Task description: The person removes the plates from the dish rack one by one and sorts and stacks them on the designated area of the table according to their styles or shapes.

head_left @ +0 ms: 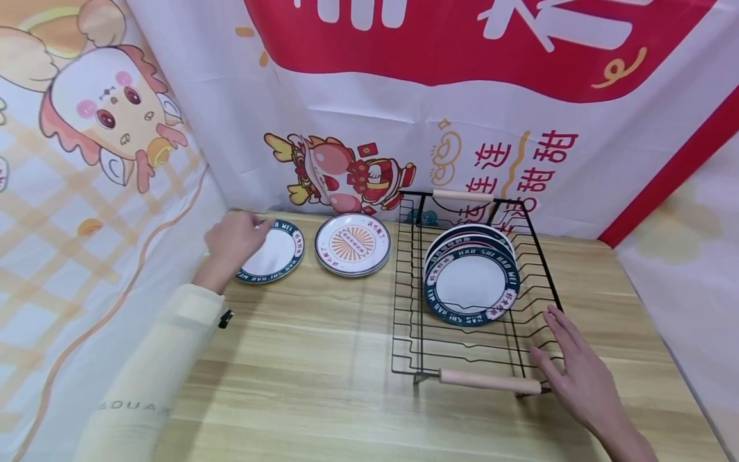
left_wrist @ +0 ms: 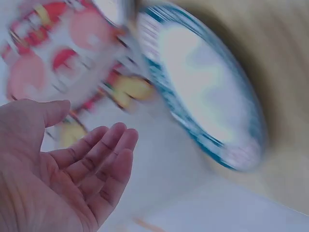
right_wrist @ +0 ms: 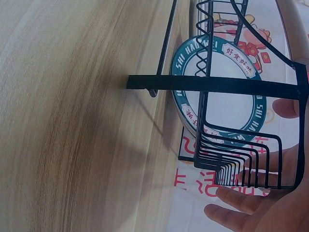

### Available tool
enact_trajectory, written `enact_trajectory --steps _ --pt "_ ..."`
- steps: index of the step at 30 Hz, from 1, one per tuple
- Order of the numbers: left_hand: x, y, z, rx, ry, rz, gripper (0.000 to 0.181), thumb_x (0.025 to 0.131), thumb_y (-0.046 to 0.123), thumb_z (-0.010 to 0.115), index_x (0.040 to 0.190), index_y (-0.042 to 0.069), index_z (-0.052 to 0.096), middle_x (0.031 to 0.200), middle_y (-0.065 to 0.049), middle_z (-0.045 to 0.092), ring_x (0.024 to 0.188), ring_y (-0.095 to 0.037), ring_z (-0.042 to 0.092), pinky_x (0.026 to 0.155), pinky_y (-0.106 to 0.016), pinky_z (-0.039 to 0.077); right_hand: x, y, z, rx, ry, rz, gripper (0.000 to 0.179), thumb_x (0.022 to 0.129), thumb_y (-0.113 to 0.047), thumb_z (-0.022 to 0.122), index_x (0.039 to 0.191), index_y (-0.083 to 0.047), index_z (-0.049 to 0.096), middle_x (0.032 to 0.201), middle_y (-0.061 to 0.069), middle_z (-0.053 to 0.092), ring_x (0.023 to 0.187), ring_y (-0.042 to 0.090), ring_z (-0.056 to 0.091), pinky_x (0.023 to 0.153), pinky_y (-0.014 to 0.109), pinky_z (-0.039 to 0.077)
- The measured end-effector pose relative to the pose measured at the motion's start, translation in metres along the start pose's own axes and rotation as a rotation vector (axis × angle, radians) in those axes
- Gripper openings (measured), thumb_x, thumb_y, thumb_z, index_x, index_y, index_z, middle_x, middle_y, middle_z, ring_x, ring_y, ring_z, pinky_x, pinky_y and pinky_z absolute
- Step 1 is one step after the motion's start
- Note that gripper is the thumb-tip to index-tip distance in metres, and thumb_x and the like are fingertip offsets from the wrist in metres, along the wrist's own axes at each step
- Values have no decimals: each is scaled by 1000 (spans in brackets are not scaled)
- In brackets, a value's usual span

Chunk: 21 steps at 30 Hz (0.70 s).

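Note:
My left hand (head_left: 235,242) is over the near-left part of a teal-rimmed plate (head_left: 274,252) at the table's back left. In the left wrist view that hand (left_wrist: 72,179) is empty, fingers loosely bent and apart from the blurred plate (left_wrist: 205,87). My right hand (head_left: 583,378) lies along the right side of a black wire dish rack (head_left: 411,327), fingertips at its edge wires. Seen from the right wrist, its fingers (right_wrist: 236,199) extend behind the rack's bars. Several plates lean in the rack, a teal-rimmed plate (head_left: 473,285) in front.
Between the left plate and the rack sits a small stack of plates (head_left: 352,245) with an orange sunburst design. The rack has wooden handles, one at the front (head_left: 489,381). A printed cloth (head_left: 358,96) hangs behind the wooden table (head_left: 312,385). A small black object (head_left: 226,319) shows beside the left sleeve.

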<state>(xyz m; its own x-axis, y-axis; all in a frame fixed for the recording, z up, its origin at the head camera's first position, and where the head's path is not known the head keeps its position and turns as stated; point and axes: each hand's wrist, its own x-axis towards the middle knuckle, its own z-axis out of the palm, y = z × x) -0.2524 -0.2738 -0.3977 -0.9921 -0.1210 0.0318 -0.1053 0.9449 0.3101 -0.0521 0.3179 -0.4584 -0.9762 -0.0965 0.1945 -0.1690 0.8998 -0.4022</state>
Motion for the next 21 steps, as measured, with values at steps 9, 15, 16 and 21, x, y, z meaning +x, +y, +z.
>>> enact_trajectory --steps 9,15,16,21 --pt "-24 135 -7 -52 13 272 47 103 54 64 129 16 73 105 -7 76 83 -26 65 65 -39 49 1 1 -1 5 10 -6 72 105 -36 65 161 1 38 172 15 30 137 56 48 92 75 45" --pt "-38 196 -9 4 -36 426 51 102 63 61 127 20 74 116 0 77 86 -20 68 64 -38 54 3 2 1 9 12 -9 72 104 -37 65 161 0 38 171 16 32 138 55 47 93 75 44" --pt "-39 204 -7 11 -48 452 52 102 63 60 128 20 74 117 0 77 88 -20 69 64 -38 55 2 2 1 7 11 -8 72 105 -37 65 161 0 38 171 15 32 138 55 47 94 74 44" --pt "-47 239 4 27 -120 600 49 101 58 65 129 19 73 120 1 77 96 -17 72 70 -35 58 0 2 2 10 11 1 72 105 -37 65 161 0 38 173 13 29 139 55 46 95 74 44"
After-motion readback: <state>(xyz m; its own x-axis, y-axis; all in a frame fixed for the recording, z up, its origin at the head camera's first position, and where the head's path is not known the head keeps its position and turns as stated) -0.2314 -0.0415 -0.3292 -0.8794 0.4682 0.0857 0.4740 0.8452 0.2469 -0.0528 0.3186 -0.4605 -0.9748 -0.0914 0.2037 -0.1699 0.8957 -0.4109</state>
